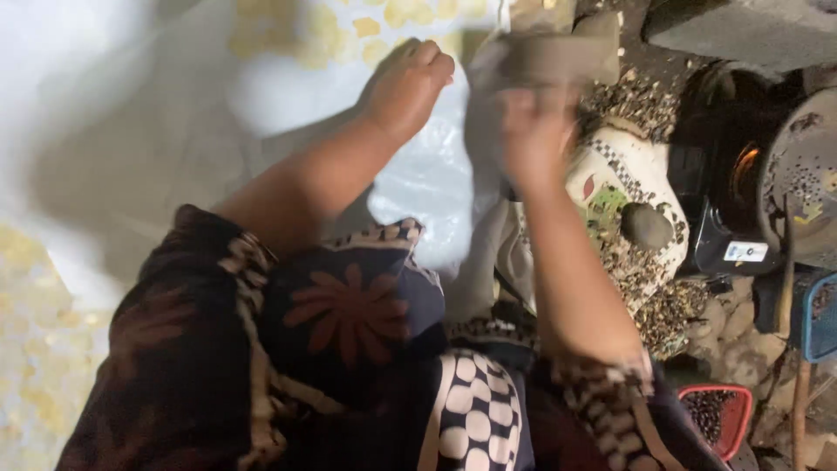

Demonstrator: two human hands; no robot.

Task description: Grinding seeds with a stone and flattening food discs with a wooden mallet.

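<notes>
Right hand (534,131) is closed on a grey cloth (488,113), lifted over the white sheet (427,183). Left hand (408,87) rests knuckles-down on that sheet, grip unclear; dark seeds (649,288) lie scattered at right

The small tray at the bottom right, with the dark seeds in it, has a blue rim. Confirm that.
Not quite: the head view shows the small tray with a red rim, not blue. It does sit at the bottom right, and it does hold dark seeds. The blue thing is a separate container at the right edge.
</notes>
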